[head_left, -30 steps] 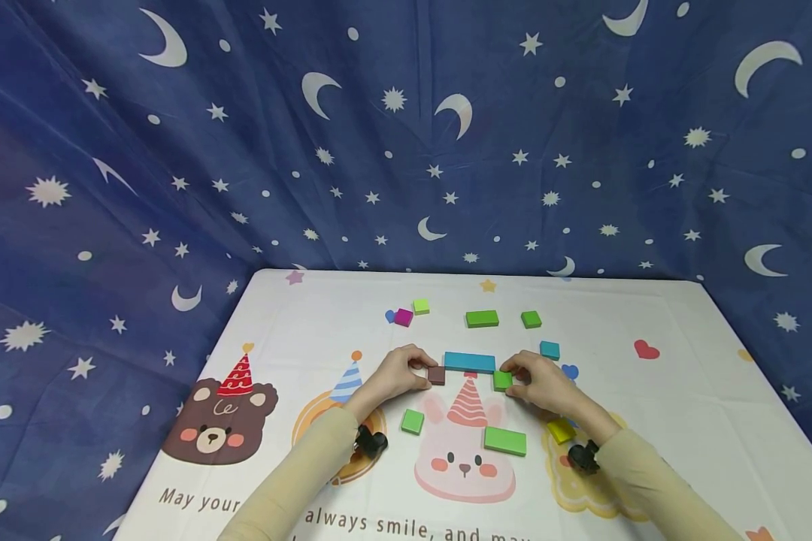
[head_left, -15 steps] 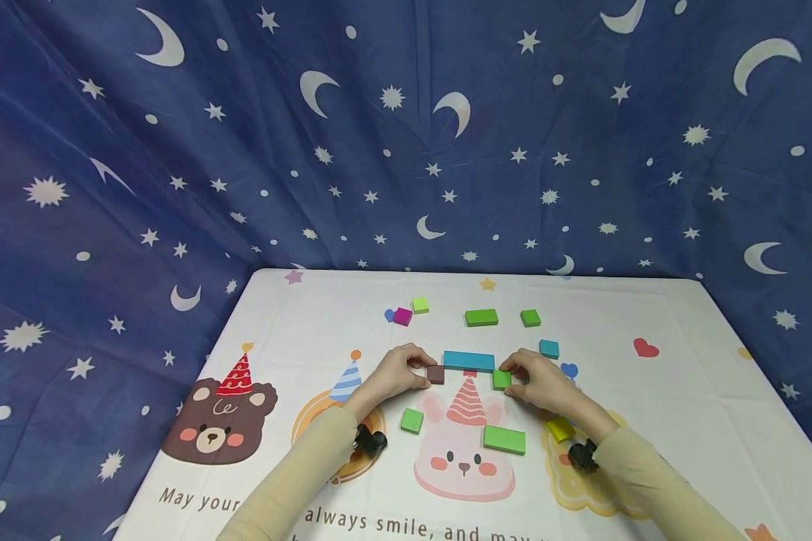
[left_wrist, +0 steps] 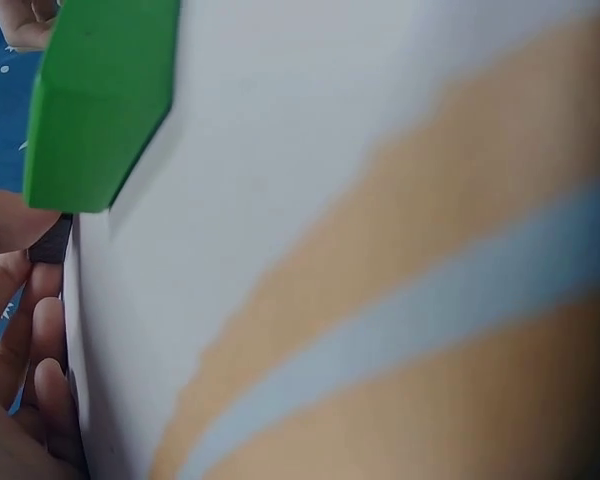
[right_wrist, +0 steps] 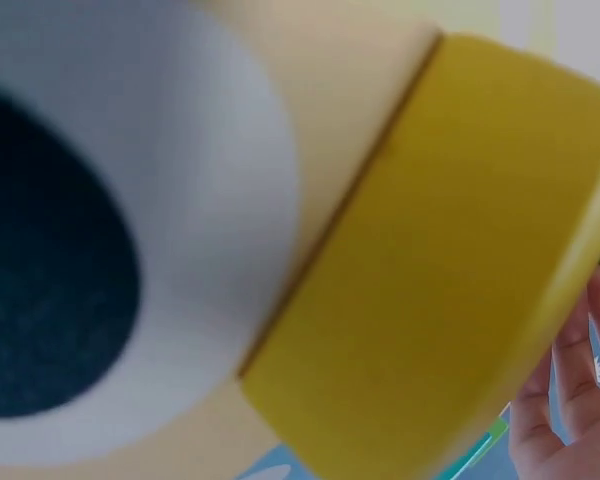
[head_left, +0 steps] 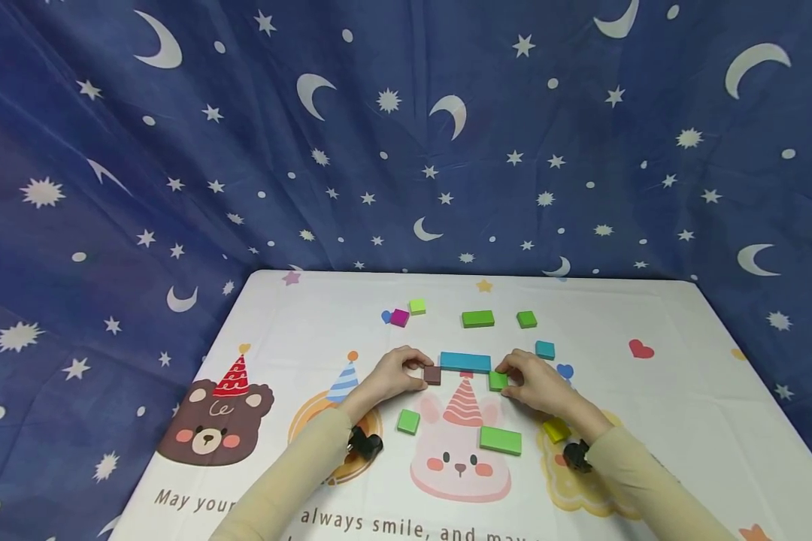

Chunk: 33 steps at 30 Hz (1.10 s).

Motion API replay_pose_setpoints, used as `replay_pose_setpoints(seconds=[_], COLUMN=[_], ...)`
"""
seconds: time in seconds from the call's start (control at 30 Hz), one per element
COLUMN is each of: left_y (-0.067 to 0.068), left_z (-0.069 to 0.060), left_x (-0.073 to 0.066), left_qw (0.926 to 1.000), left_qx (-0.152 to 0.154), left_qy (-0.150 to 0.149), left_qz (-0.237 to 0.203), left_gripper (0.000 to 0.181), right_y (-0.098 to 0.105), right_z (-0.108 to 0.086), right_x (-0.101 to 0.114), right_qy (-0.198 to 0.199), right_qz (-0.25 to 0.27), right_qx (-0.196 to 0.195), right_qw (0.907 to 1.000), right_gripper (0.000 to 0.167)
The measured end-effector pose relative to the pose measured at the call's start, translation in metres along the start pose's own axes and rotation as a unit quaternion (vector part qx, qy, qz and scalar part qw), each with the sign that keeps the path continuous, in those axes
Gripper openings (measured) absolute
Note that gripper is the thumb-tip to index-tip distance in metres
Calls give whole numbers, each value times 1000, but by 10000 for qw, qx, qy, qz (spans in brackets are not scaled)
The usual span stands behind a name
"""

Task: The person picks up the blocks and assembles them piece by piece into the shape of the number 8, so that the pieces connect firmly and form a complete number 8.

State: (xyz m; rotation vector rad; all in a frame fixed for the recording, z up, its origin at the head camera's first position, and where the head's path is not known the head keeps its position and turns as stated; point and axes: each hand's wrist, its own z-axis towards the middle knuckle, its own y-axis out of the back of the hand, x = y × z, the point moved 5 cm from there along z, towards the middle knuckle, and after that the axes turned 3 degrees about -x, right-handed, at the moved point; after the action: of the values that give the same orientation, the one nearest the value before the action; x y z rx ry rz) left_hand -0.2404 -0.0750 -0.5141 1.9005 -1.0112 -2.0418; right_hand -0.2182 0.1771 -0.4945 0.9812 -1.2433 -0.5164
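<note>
A starry blue curtain backs the white counter. At centre frame in the head view, the left hand pinches a brown block between its fingers, the right hand a small green block. Both blocks look light, stiff and smooth, best held by opposite sides. In the left wrist view, another green block fills the upper left. In the right wrist view, a yellow block hides most of the hand.
</note>
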Motion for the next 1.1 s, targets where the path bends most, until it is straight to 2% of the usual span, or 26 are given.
replay_pose_setpoints(seconds=[0.2,0.43,0.7,0.93,1.1], left_y=[0,3,10,17,22], left_z=[0,-2,-7,-11,-20], left_x=[2,5,2,4,4], left_qw=[9998,9989,9983,9964,9943], left_qx=[126,104,99,-45,-162], left_qy=[-119,-45,-15,177,281], left_qz=[-94,-452,-573,-826,-1015], left_gripper=[39,43,42,36,34], right_y=[0,-1,-1,-1,-2], right_z=[0,0,0,1,0], right_x=[1,3,3,3,1], right_qy=[-24,-52,-16,-23,-100], right_qz=[-68,-198,-241,-241,-165], right_qx=[-29,5,-47,-89,-98], right_qw=[10000,9998,9997,9997,9998], right_gripper=[25,26,26,26,26])
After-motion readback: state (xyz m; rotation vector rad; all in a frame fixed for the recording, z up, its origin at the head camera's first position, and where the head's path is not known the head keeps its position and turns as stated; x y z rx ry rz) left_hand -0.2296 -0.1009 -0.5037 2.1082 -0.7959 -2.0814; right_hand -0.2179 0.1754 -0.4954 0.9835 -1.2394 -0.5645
